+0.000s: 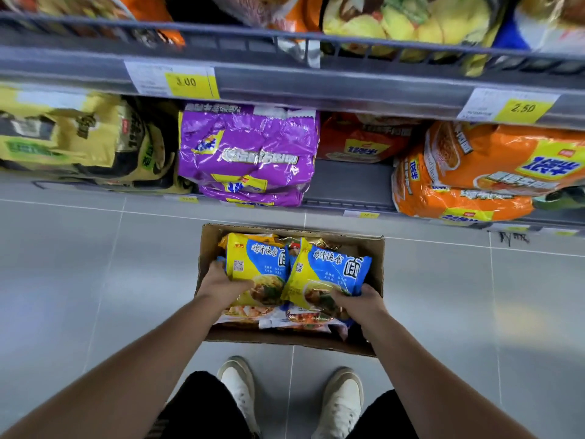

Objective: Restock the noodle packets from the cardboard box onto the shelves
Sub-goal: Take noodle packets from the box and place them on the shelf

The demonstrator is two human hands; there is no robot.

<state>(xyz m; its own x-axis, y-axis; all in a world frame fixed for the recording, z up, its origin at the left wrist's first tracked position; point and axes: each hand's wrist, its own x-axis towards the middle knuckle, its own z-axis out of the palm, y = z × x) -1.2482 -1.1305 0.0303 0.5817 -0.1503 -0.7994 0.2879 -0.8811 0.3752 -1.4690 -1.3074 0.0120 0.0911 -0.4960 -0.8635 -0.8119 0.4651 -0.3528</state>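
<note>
A brown cardboard box (376, 248) stands on the floor in front of my feet, with several noodle packets inside. My left hand (221, 285) grips a blue and yellow noodle packet (256, 264) at its left edge, fingers tucked behind it. My right hand (357, 301) grips a second blue and yellow packet (329, 267) at its lower right corner. Both packets are tilted up just above the others in the box. The lower shelf (348, 185) lies just beyond the box, with a bare gap between purple and orange packs.
Yellow packs (79, 137), purple packs (250, 153) and orange packs (493, 166) fill the lower shelf. An upper shelf rail (316, 80) with price tags 3.00 and 2.50 runs overhead. Grey tiled floor spreads to both sides of the box. My white shoes (237, 391) stand behind it.
</note>
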